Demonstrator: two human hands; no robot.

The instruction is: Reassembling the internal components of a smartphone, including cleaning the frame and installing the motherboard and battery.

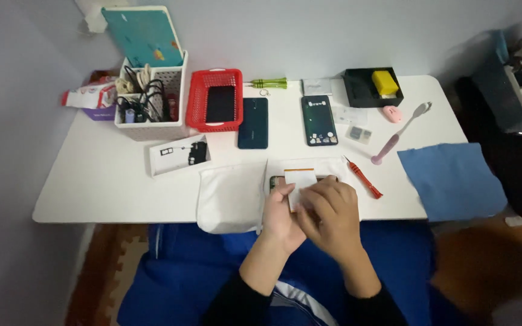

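Note:
Near the table's front edge, both of my hands work on an opened phone point(276, 182) that lies on a white cloth point(231, 196). My left hand point(280, 214) grips the phone's near side. My right hand point(328, 216) covers its right part and touches a white battery with an orange strip point(301, 178). Most of the phone is hidden under my fingers.
A red screwdriver point(364, 178) lies right of my hands, with a blue cloth point(451, 181) further right. Behind are a dark phone back point(253, 122), a phone frame point(319, 120), a red basket point(215, 99), a white basket of cables point(150, 96), a black tray point(372, 87), a pink tool point(400, 133).

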